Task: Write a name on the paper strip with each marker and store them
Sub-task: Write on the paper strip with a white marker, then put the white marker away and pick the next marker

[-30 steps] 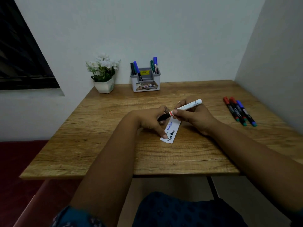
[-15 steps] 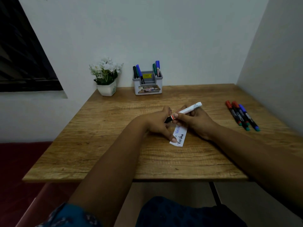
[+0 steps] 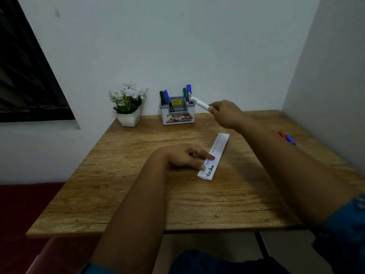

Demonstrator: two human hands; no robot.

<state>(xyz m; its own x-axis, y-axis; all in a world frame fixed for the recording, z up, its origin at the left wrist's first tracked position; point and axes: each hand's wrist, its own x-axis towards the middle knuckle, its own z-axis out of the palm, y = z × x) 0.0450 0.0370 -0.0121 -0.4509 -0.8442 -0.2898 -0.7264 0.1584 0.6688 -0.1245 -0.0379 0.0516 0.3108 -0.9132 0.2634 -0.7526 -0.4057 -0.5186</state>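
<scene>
white-barrelled marker (image 3: 199, 104): pinched in right hand (image 3: 225, 113), free end level with grey plastic holder's (image 3: 177, 113) right edge | white paper strip (image 3: 214, 156): flat on table, below and nearer than the grip, names in black and blue ink | red and blue markers (image 3: 286, 137): right of the grip, mostly hidden by the forearm

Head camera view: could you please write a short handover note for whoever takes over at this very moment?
Right hand holds a white marker in the air, its far end close to the grey holder's right side.
Left hand pins the paper strip to the table with its fingers.
Done: the strip carries several written names; four markers stand in the holder.
Left: store this marker, then use the loose markers at the table's right edge.
</scene>
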